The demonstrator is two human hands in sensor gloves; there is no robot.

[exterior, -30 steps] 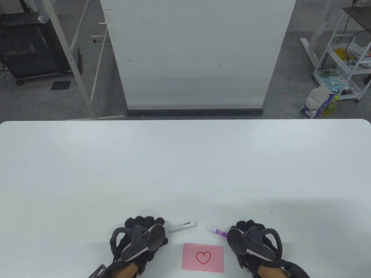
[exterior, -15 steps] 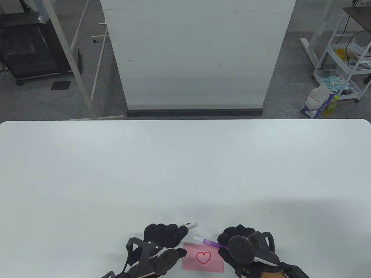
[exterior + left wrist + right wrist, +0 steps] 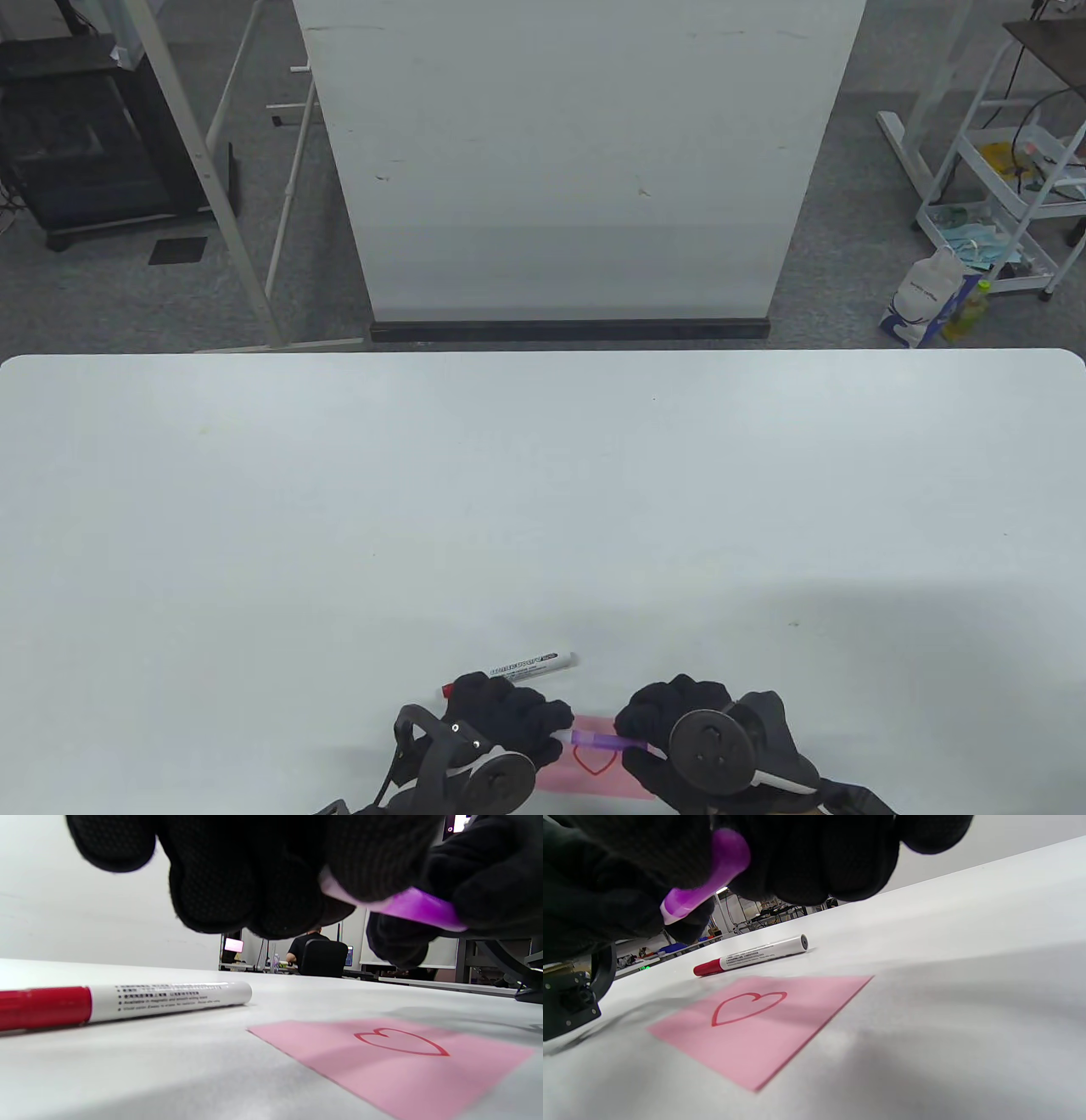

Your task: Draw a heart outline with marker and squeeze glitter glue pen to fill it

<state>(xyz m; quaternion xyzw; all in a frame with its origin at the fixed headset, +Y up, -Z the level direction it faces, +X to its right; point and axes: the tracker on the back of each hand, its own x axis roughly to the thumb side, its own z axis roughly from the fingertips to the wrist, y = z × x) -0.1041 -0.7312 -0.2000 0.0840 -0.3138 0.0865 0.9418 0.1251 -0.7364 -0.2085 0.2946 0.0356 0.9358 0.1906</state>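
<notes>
A pink note (image 3: 632,785) with a red heart outline (image 3: 594,761) lies at the table's near edge. Just above it both gloved hands hold a purple glitter glue pen (image 3: 598,740) level. My right hand (image 3: 649,722) grips its body. My left hand (image 3: 543,722) pinches its pale cap end. The left wrist view shows the pen (image 3: 407,906) between the two hands, over the note (image 3: 382,1069) and heart (image 3: 401,1041). The red-capped white marker (image 3: 517,666) lies free on the table behind the left hand, and shows as marker (image 3: 755,957) beyond the note (image 3: 763,1027).
The white table (image 3: 543,509) stretches far beyond the hands with nothing else on it. Behind its far edge stand a white panel (image 3: 577,161), a metal frame on the left and a cart (image 3: 1010,187) with clutter on the right.
The right hand carried the pen left and nearer, over the note. The left hand let go of the marker, moved right and took hold of the pen's cap end.
</notes>
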